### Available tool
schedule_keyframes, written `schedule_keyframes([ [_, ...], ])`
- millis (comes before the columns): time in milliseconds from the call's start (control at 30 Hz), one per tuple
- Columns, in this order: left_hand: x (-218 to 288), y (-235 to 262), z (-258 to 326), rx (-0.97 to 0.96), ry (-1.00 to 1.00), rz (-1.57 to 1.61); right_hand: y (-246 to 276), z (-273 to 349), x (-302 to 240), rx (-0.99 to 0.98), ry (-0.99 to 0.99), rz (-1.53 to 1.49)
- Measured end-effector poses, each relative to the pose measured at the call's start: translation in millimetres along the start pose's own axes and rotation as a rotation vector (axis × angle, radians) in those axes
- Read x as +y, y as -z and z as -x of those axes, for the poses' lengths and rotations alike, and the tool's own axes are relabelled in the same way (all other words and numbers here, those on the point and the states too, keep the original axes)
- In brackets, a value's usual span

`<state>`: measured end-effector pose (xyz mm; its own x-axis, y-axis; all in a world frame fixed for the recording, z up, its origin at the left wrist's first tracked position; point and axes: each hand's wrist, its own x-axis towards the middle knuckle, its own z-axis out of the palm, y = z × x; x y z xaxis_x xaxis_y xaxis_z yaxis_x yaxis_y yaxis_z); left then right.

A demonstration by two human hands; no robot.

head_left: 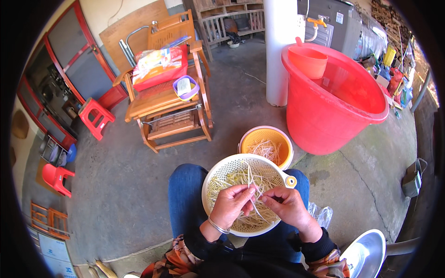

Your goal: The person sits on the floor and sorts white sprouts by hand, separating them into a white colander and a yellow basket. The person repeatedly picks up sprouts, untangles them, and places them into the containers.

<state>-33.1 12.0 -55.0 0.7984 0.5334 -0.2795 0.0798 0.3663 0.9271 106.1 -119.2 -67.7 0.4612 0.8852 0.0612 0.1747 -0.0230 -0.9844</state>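
Observation:
A cream colander (214, 172) rests across my lap, with pale bean sprouts (232, 180) spread inside it. Above it, my left hand (230, 204) is closed on a few long sprouts that stick up and hang down past the thumb. My right hand (288, 204) pinches at the same sprouts from the other side, thumb and forefinger together near their middle. Just beyond the colander stands a yellow basket (259, 133) set in a pale bucket, holding more white sprouts (266, 149).
A big red tub (308, 125) stands at the far right, a red dipper (308, 62) at its rim. A wooden chair (157, 109) bears a red package. Red stools (95, 116) are to the left. A metal basin (366, 252) sits near my right, by a clear plastic bag (321, 214).

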Motion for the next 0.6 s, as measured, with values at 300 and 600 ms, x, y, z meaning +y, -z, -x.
schedule_keyframes([
  [300,4,4,7,0.013,-0.047,-0.058,-4,5,-4,-0.122,0.066,0.005],
  [600,11,9,11,-0.076,-0.049,0.040,4,9,-13,-0.191,0.158,0.142],
])
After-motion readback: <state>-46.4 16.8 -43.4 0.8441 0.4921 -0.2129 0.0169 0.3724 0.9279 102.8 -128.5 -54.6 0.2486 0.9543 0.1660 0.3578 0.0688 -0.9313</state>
